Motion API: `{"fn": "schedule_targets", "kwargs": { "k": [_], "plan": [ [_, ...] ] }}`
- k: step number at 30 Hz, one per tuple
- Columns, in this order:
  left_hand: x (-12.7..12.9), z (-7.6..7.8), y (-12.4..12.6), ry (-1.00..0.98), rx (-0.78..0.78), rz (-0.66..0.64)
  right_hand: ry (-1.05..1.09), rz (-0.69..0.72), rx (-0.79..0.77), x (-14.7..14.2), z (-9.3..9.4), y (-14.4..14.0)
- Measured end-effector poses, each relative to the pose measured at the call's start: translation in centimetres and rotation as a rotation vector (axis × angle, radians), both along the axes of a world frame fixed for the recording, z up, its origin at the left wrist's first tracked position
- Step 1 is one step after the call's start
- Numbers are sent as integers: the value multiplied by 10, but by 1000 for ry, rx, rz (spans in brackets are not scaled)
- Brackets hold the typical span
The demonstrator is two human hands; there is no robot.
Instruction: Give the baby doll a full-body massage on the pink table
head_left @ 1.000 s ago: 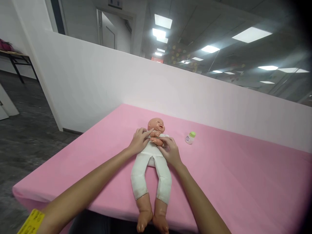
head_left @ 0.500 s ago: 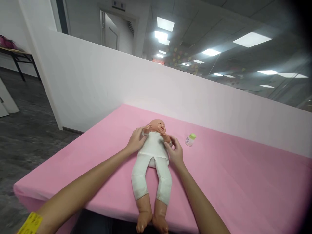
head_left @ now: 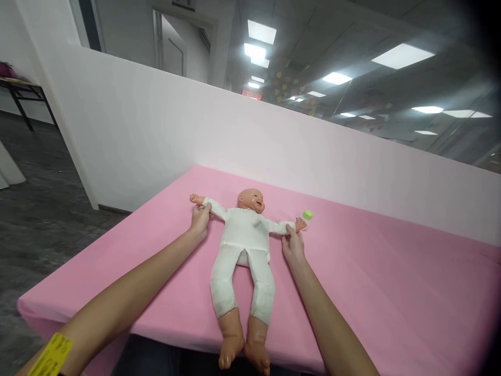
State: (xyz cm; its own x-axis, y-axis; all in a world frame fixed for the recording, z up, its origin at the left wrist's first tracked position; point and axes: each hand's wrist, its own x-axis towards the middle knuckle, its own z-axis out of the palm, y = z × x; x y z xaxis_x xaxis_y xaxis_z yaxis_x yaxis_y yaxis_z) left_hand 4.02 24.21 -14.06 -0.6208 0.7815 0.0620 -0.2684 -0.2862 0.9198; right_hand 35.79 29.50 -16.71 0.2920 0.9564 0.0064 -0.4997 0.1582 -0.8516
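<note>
A baby doll (head_left: pixel 245 230) with a white cloth body lies on its back, its head toward the wall and its bare feet at the table's near edge. Both its arms are stretched out sideways. My left hand (head_left: pixel 200 219) is closed around the doll's arm on the left, near the wrist. On the other side, my right hand (head_left: pixel 293 243) grips the doll's other forearm just below its hand. A small bottle with a green cap (head_left: pixel 308 214) stands behind that doll hand, its body mostly hidden.
A pink cloth (head_left: pixel 376 282) covers the table. Behind it runs a low white partition wall (head_left: pixel 156 109). At the far left, a dark-legged table (head_left: pixel 29 99) stands on the grey floor.
Both my hands have moved outward, drawing the doll's arms from beside its chest out to the sides. The doll's right-side hand now covers part of the bottle.
</note>
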Motion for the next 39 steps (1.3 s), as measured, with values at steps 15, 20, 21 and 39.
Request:
{"fn": "schedule_targets", "kwargs": {
  "k": [15,20,21,39],
  "plan": [
    [34,7,-11,702,138,-66,-1052,95,763,-32,32,-56],
    [43,10,-17,1132,178,-77,-1080,129,749,-30,34,-54],
    [43,10,-17,1190,181,-99,-1092,152,778,-29,34,-52],
    [20,-3,-3,727,48,-137,-734,101,418,-22,22,-36]
  ]
}}
